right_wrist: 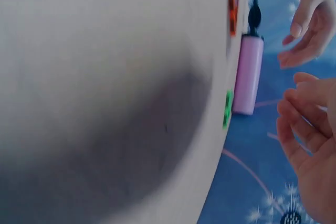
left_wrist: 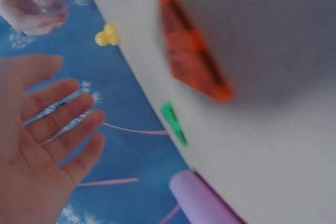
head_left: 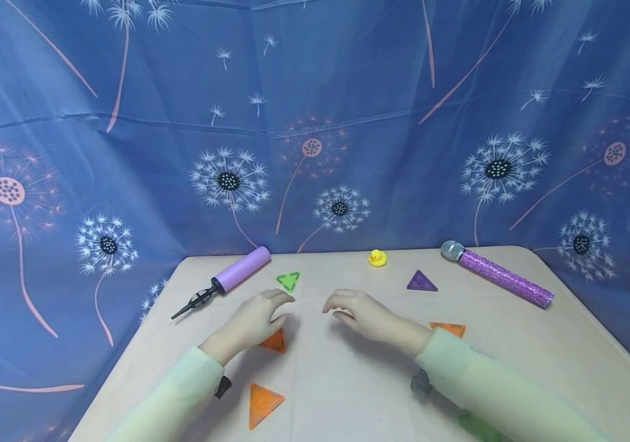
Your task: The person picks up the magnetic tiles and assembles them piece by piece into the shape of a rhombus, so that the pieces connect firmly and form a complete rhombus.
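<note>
Hands, two, held apart above the table (head_left: 348, 399). Left hand (head_left: 254, 318): fingers spread and relaxed, gripping nothing. Right hand (head_left: 369, 316): fingers loosely bent, nothing between them that I can see. Orange triangle (head_left: 276, 342): on the table beneath the left hand, which covers much of it in my head view; the left wrist view gives me more of it, blurred. Green triangle (head_left: 288, 281): just beyond the left fingertips. Second orange triangle (head_left: 264, 405): nearer the front, unobstructed. Third orange triangle (head_left: 450, 328): partly blocked by the right sleeve (head_left: 492, 380). Black item (head_left: 223, 387): partly behind the left sleeve (head_left: 177, 393); I cannot identify it. Grey item (head_left: 420, 383): beside the right sleeve, equally unclear. Green item (head_left: 478, 426): cut off by that sleeve and the lower edge. Purple triangle (head_left: 422, 282): beyond the right hand. Duck (head_left: 377, 258): near the far edge. Pump (head_left: 244, 269): far left, nozzle toward the front. Microphone (head_left: 503, 277): far right, slanted. Curtain (head_left: 315, 73): behind everything.
</note>
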